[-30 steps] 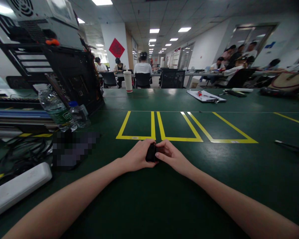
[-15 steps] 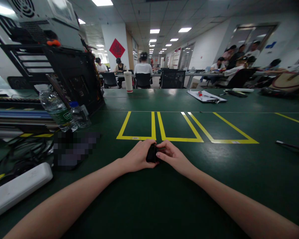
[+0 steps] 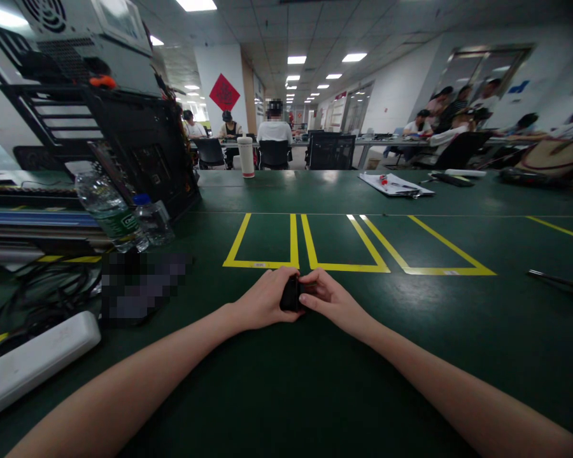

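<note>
A small black block-like object sits between my hands, just in front of the yellow tape outlines; its kind cannot be made out. My left hand is closed round it from the left, fingers over the top and thumb along the near lower edge. From the right, my right hand has its bent fingers and thumb pinched at the object's right side. What exactly those fingertips grip is too small to make out. Both forearms reach in low over the dark green table.
Yellow tape outlines mark the table beyond my hands. To the left are a white power strip, cables, plastic bottles and a computer case. A clipboard, a white cup and a dark tool lie farther out.
</note>
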Demonstrator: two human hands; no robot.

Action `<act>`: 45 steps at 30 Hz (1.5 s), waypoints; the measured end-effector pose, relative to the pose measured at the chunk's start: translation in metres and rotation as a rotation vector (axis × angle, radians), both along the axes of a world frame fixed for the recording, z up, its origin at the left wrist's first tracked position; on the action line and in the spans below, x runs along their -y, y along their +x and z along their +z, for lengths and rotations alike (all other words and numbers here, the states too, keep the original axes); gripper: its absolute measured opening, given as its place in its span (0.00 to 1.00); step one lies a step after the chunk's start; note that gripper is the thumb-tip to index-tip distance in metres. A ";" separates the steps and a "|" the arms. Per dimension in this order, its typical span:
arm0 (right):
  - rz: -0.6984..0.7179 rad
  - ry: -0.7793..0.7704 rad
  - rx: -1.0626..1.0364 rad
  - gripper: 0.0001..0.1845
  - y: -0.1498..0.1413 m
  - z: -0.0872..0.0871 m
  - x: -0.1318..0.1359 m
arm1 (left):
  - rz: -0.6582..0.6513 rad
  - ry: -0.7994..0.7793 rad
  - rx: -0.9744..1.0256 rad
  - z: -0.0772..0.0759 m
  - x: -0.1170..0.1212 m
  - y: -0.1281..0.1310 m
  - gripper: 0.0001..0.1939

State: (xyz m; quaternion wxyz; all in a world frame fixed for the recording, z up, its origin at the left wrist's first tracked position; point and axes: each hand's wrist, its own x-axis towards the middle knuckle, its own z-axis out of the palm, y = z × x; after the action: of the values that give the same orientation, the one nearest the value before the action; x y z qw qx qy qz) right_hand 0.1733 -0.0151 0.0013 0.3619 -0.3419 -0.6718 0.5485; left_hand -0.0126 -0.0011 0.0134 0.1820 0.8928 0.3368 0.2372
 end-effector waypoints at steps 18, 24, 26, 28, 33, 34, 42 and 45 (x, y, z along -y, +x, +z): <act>0.015 0.018 0.015 0.12 0.001 0.004 0.002 | -0.011 0.001 -0.009 0.001 0.000 0.000 0.29; -0.037 0.024 0.080 0.12 -0.002 0.006 0.002 | -0.013 0.001 0.010 -0.001 -0.001 0.000 0.29; -0.025 0.025 0.071 0.13 -0.002 0.003 0.001 | -0.003 0.005 0.009 -0.002 -0.001 0.001 0.29; 0.003 0.030 0.036 0.14 -0.001 0.001 0.000 | 0.006 0.011 0.007 -0.002 -0.001 0.000 0.29; 0.022 0.028 0.008 0.14 0.001 0.000 0.000 | -0.006 0.019 -0.003 -0.001 -0.001 0.000 0.29; 0.018 0.022 0.006 0.13 0.001 0.001 0.001 | -0.005 0.022 -0.001 -0.001 -0.001 0.000 0.29; -0.041 0.005 0.089 0.14 -0.002 0.004 0.000 | -0.014 0.011 0.011 -0.001 -0.001 0.000 0.30; -0.003 0.022 0.047 0.14 -0.001 0.001 -0.001 | -0.009 0.002 0.007 -0.001 -0.001 0.000 0.29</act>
State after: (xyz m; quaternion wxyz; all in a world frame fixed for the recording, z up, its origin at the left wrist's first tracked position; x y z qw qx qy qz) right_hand 0.1726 -0.0143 0.0019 0.3507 -0.3519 -0.6854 0.5324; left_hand -0.0130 -0.0006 0.0125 0.1833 0.8937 0.3318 0.2401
